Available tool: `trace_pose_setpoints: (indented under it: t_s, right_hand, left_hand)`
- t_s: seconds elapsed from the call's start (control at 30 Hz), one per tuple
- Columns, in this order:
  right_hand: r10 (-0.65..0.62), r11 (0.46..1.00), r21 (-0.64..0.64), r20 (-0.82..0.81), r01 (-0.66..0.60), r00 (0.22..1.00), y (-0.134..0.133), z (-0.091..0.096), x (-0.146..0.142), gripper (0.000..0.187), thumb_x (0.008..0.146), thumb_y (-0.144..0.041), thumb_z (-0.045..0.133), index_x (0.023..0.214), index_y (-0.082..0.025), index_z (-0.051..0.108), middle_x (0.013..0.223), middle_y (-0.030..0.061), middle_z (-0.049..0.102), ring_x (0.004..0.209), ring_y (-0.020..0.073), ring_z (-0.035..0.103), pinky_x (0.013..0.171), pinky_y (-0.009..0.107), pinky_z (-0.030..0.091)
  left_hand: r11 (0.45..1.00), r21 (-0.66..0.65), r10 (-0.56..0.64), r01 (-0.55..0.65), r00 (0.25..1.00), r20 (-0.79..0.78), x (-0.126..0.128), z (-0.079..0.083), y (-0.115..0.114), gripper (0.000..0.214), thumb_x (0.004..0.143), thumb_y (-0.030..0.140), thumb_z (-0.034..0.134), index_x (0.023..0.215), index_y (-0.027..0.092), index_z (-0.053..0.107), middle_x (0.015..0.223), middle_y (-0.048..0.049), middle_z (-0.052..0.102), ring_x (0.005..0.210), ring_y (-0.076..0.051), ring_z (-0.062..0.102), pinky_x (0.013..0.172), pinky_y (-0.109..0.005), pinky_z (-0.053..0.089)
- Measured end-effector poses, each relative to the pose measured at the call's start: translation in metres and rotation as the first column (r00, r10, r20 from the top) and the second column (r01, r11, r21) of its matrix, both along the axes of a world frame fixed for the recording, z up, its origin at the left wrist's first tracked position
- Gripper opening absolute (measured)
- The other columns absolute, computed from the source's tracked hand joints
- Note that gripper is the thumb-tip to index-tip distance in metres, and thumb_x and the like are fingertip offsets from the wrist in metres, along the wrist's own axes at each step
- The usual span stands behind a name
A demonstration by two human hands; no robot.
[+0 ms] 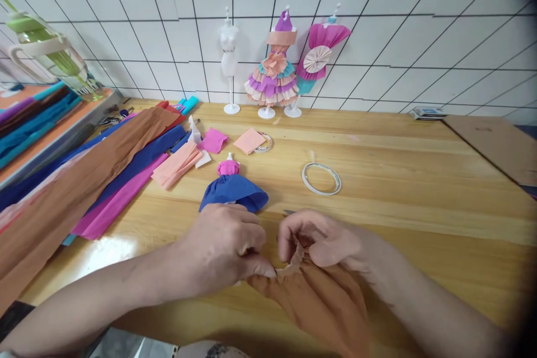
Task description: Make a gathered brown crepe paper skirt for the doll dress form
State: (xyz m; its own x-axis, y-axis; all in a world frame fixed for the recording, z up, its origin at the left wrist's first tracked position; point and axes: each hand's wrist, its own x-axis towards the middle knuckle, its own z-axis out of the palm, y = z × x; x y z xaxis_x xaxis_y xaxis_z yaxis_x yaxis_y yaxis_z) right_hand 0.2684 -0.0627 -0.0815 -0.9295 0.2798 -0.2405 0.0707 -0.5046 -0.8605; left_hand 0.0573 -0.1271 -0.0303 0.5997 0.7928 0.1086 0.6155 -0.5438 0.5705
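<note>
Over the near side of the table [419, 201], the left hand [229, 246] and right hand [329, 243] pinch brown paper [323, 302] between closed fingers [252, 233] at its gathered edge (apparently keeping the folds bunched).

On your bench [398, 196], back edge: three dress forms [276, 89] in a row. Left edge: paper strips [104, 162]. Right back corner: cardboard [495, 148]. Mid-bench: tape ring [321, 193], right of clothed figure [232, 190]. Near edge: paper sheet [323, 302], its top between your left hand [232, 243] and right hand [323, 238].
</note>
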Motion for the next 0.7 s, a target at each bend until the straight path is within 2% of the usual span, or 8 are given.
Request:
trace_pose_setpoints:
  t_s: [0.1,0.27,0.4,0.53,0.6,0.7]
  right_hand:
    - [-0.044,0.998,0.046,0.068,0.041,0.997,0.000,-0.006,0.002,0.034,0.059,-0.041,0.080,0.070,-0.012,0.068,0.060,-0.0014,0.057,0.052,0.0072,0.044,0.047,0.020,0.027]
    - [-0.069,0.997,0.026,0.072,0.067,0.995,0.000,-0.013,0.001,0.033,0.054,-0.040,0.082,0.062,-0.012,0.066,0.057,-0.0019,0.056,0.052,0.0079,0.044,0.048,0.021,0.027]
    - [-0.095,0.993,-0.064,0.063,0.099,0.993,-0.001,-0.017,-0.003,0.031,0.050,-0.037,0.083,0.060,-0.013,0.066,0.057,-0.0010,0.059,0.051,0.0089,0.047,0.048,0.021,0.031]
    - [-0.107,0.992,-0.068,0.029,0.109,0.994,0.000,-0.021,-0.003,0.030,0.051,-0.036,0.081,0.058,-0.013,0.064,0.054,-0.0014,0.055,0.050,0.0096,0.044,0.048,0.023,0.031]
    - [-0.128,0.991,-0.048,0.008,0.129,0.992,0.001,-0.020,0.002,0.030,0.052,-0.037,0.080,0.057,-0.013,0.062,0.052,-0.0023,0.052,0.050,0.0093,0.041,0.048,0.024,0.029]
    - [-0.210,0.976,0.060,-0.002,0.210,0.978,0.001,-0.008,0.017,0.030,0.060,-0.037,0.078,0.057,-0.014,0.060,0.055,-0.0029,0.048,0.052,0.0090,0.038,0.050,0.024,0.026]
  left_hand:
    - [1.000,0.003,0.007,-0.007,1.000,-0.016,-0.002,-0.001,0.004,0.036,0.078,0.027,0.071,0.051,0.013,0.052,0.053,0.0019,0.052,0.054,-0.010,0.049,0.052,-0.022,0.033]
    - [0.997,-0.024,-0.066,0.068,0.996,0.063,-0.004,0.003,0.006,0.030,0.079,0.030,0.070,0.057,0.013,0.059,0.054,0.0016,0.053,0.056,-0.010,0.051,0.053,-0.021,0.034]
    - [0.985,0.112,-0.143,0.134,0.987,0.078,-0.005,0.006,0.005,0.033,0.087,0.035,0.059,0.061,0.014,0.059,0.055,0.0003,0.054,0.057,-0.012,0.049,0.055,-0.024,0.035]
    - [0.954,0.237,-0.223,0.183,0.963,0.152,-0.006,0.010,0.001,0.037,0.090,0.033,0.053,0.059,0.014,0.058,0.051,0.0006,0.051,0.052,-0.012,0.042,0.051,-0.027,0.030]
    - [0.960,0.228,-0.217,0.163,0.947,0.235,-0.009,0.012,-0.002,0.034,0.088,0.032,0.057,0.060,0.013,0.058,0.051,0.0007,0.051,0.051,-0.011,0.041,0.051,-0.026,0.031]
    - [0.989,0.127,-0.120,0.078,0.919,0.374,-0.017,0.013,-0.009,0.033,0.085,0.034,0.061,0.061,0.013,0.056,0.053,-0.0002,0.052,0.053,-0.010,0.044,0.052,-0.025,0.033]
